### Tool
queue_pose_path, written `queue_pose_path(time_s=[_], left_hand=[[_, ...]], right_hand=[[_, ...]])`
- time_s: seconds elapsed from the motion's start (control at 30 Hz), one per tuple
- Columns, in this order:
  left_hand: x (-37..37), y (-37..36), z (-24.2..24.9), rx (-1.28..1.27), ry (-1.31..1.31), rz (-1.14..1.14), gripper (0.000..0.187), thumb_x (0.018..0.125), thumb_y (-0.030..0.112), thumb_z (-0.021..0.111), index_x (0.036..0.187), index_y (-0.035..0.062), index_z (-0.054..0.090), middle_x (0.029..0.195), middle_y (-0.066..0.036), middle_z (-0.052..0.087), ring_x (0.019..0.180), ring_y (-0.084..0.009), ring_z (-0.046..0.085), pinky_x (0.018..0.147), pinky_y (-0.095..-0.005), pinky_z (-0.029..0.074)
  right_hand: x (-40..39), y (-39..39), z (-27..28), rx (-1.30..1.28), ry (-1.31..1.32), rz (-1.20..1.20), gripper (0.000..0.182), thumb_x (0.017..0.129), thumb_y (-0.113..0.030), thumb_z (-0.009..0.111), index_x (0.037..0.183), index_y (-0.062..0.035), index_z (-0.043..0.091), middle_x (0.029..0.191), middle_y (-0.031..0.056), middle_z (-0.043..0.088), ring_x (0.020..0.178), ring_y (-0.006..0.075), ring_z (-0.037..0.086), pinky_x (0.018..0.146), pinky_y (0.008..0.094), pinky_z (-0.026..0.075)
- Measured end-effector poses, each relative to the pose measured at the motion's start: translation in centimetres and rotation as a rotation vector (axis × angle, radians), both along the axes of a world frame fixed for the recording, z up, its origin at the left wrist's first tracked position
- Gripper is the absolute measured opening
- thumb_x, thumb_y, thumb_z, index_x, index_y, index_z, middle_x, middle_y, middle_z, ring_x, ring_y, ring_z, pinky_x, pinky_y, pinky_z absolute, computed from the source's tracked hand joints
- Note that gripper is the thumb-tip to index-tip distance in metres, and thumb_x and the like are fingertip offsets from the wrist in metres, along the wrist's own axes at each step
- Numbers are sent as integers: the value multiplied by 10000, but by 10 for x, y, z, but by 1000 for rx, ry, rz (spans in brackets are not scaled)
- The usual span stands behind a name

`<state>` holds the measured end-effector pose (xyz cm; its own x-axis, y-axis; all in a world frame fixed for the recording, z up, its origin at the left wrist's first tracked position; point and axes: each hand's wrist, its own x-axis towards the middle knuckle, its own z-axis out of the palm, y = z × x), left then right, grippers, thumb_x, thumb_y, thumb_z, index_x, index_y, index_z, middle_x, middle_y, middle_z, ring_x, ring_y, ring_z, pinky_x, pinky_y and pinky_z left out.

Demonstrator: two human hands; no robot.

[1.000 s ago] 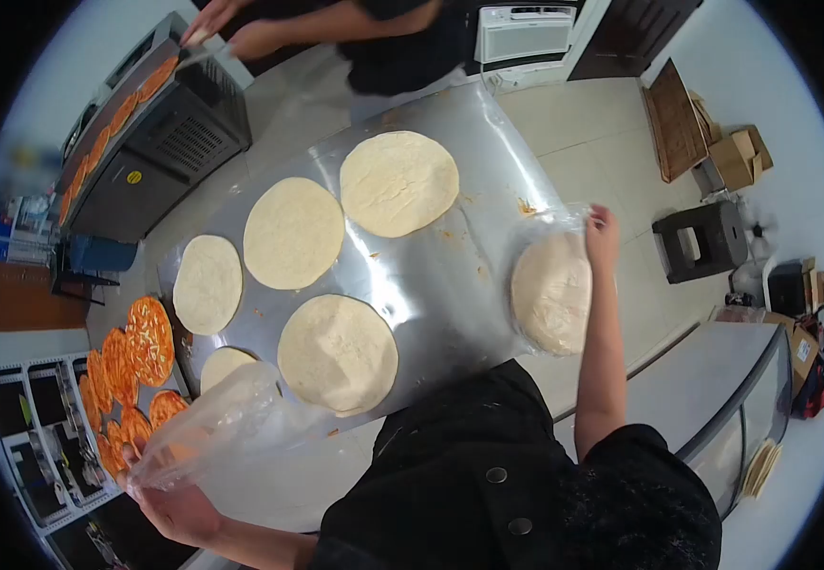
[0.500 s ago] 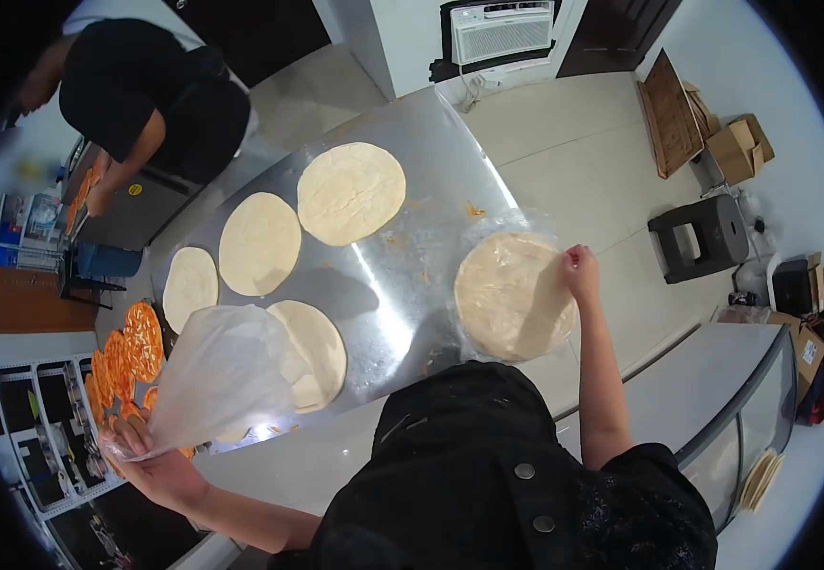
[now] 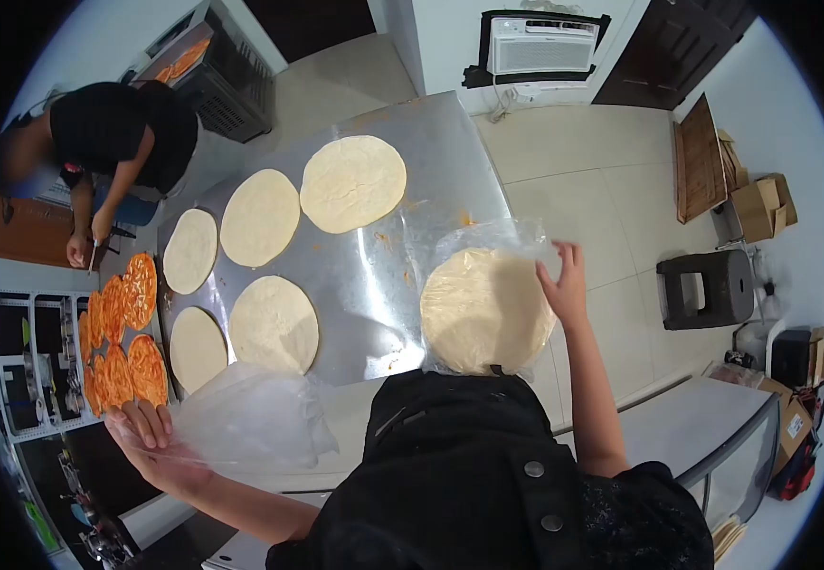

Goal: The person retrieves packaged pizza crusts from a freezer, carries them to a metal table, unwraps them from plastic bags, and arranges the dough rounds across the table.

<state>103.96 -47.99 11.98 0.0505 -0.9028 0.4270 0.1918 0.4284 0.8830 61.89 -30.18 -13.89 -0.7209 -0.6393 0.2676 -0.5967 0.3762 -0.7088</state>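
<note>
A worker's right hand (image 3: 564, 285), fingers spread, rested on the edge of a bagged stack of tortillas (image 3: 483, 309) lying at the near right of a steel table (image 3: 374, 285), while the left hand (image 3: 151, 442) gripped an empty plastic bag (image 3: 250, 418) off the table's near left corner. Five bare tortillas (image 3: 353, 182) lay spread across the metal. The step appeared to be unbagging the stack; opening its wrap likely called for both hands.

Bare steel table (image 3: 374, 285) lies between dough rounds (image 3: 272, 323) and bagged round (image 3: 484, 309).
</note>
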Motion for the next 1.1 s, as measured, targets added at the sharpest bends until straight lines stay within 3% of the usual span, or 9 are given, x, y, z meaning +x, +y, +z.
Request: queue_pose_path(time_s=[0.1,0.2,0.27,0.37,0.5,0.57,0.77,0.9,1.1], left_hand=[[-7,6,3,15,6,25,160,903,233,438,887,77,407,620,34,245,527,-39,242,485,-180,215],[-13,12,5,10,23,-2,153,905,219,443,876,74,404,611,36,247,519,-35,235,472,-183,206],[-13,15,7,-13,46,-34,148,906,210,443,871,72,404,608,37,250,516,-34,232,468,-185,203],[-12,21,5,37,40,-9,135,909,192,438,870,66,410,601,39,249,518,-30,233,468,-183,201],[-12,21,1,58,43,-52,113,906,171,439,877,65,412,608,42,255,517,-23,234,473,-179,209],[-14,20,1,69,20,-78,110,903,169,447,883,69,407,618,44,254,520,-20,237,476,-176,216],[-21,18,5,85,-6,-56,100,906,154,441,883,59,416,598,47,250,508,-23,221,469,-179,209],[-23,20,3,109,14,-67,104,903,165,451,875,68,430,581,48,260,496,-21,221,463,-179,193],[-17,27,0,152,19,-64,97,907,153,448,889,59,432,591,49,275,496,-21,232,461,-180,193]], right_hand=[[-26,-42,-13,6,111,61,483,730,-169,650,1141,-3,458,1170,174,431,1042,348,449,859,384,407],[-46,-70,-46,208,231,98,354,741,-156,631,1047,-14,523,1049,157,528,951,326,517,798,388,439],[-62,-76,-47,305,-34,440,178,759,-141,599,890,-26,570,812,110,597,764,267,567,699,361,458],[-33,-66,9,186,-323,473,87,765,-115,560,772,-28,563,639,77,577,620,221,542,635,325,448],[-1,-34,5,540,-613,888,136,789,-141,485,788,-37,573,735,112,599,673,235,551,665,330,443],[19,-21,-12,635,-418,1061,195,792,-180,464,810,-42,601,824,135,616,784,265,577,732,361,444],[17,-33,-12,538,-275,1042,180,751,-109,470,830,-64,625,862,162,583,932,309,539,842,386,419],[-1,-72,-2,130,-174,516,278,664,42,478,872,-57,634,929,195,553,931,359,522,844,400,429],[-28,-108,-56,517,-23,722,194,663,-48,560,852,-20,592,903,172,540,876,328,533,761,384,462]])
